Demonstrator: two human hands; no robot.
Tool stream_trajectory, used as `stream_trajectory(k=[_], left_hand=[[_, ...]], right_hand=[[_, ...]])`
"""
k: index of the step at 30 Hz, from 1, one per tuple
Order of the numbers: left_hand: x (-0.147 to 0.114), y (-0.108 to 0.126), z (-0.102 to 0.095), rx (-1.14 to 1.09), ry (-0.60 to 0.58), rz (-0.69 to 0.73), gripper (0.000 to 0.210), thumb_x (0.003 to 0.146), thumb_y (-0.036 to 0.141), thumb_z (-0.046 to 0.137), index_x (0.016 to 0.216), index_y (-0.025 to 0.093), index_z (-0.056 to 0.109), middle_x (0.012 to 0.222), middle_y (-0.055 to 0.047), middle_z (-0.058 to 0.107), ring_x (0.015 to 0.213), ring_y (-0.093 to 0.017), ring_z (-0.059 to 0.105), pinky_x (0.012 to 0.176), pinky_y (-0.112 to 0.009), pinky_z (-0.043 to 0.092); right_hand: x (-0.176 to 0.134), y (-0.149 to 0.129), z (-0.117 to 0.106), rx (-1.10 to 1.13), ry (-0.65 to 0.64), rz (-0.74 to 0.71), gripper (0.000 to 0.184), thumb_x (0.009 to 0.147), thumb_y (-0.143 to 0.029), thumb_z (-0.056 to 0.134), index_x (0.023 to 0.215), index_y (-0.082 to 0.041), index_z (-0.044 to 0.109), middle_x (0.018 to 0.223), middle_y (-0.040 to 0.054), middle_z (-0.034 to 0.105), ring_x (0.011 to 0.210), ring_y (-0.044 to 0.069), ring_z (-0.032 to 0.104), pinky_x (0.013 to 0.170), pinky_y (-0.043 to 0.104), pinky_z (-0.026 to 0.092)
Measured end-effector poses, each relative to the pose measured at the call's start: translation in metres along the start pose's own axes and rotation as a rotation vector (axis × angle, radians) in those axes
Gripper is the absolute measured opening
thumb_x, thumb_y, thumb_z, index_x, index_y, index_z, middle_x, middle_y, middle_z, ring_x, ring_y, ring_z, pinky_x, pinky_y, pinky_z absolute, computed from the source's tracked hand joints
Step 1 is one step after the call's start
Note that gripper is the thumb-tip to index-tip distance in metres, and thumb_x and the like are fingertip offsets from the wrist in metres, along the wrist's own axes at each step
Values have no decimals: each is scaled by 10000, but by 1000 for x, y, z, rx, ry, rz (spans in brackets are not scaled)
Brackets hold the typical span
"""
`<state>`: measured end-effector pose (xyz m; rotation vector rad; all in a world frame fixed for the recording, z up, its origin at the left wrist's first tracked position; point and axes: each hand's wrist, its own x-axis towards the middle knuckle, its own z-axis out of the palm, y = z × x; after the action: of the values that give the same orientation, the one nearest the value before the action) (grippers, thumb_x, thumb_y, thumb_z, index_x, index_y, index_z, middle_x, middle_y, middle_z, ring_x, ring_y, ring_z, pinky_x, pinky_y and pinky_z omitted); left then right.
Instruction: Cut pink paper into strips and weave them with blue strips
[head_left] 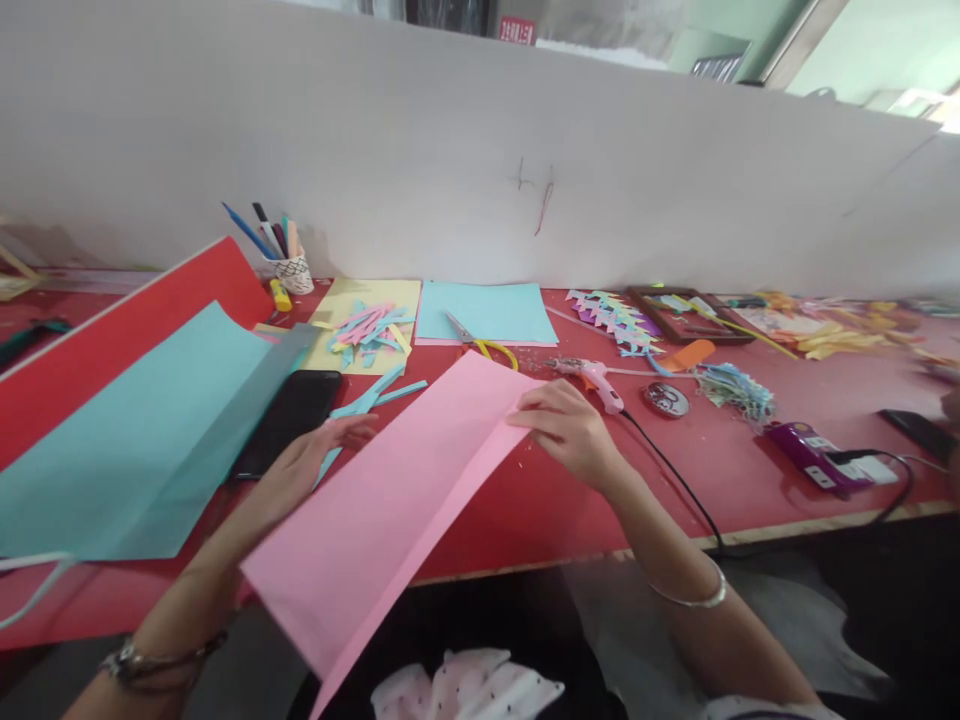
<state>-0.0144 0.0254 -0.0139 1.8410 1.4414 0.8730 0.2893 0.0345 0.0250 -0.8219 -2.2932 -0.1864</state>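
A large sheet of pink paper point(405, 470) is held up at a slant above the front of the table, with a narrow fold along its right long edge. My right hand point(566, 425) pinches that folded edge near the top corner. On the other side, my left hand point(319, 455) is beside the paper's left edge, fingers stretched out; whether they touch the sheet is hard to see. Blue paper strips point(371, 397) lie just beyond those fingers. Behind the pink sheet are scissors point(491, 350) with yellow handles, partly covered by it.
At left, a big blue sheet point(127, 440) leans over a red board point(240, 275), near a black phone point(292, 420). Cut strips point(371, 330) pile on yellow paper. To the right lie a pink glue gun point(592, 378) with its cord, a round tin point(666, 400) and a purple power strip point(814, 455).
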Motion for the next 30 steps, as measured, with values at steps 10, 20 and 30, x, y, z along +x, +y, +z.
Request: stream_trajectory(k=[10,20,30], left_hand=[[2,30,2,223,-178,196,406,807,475,393,1037,185,560,1124,-73,591,1054,-207,524,919,-341,411],[-16,15,68,782,-160,335,381,845,325,455,1183,154,484,1112,-110,574,1012,-240,518,820,-359,434],[-5,32,59,809,-251,339,140,819,274,527,905,171,566,855,-37,616,812,-196,564,695,-309,418]], right_hand=[[-19,3,30,-214,-455,-3,158,816,-217,517,888,-170,650,957,92,630,854,186,525,707,300,400],[-26,-19,35,27,-700,431,412,824,-273,472,1216,-146,473,1262,129,468,1116,244,421,930,394,325],[-25,-16,31,-2,-425,369,153,839,-164,457,753,-201,578,761,-21,614,779,122,550,891,371,167]])
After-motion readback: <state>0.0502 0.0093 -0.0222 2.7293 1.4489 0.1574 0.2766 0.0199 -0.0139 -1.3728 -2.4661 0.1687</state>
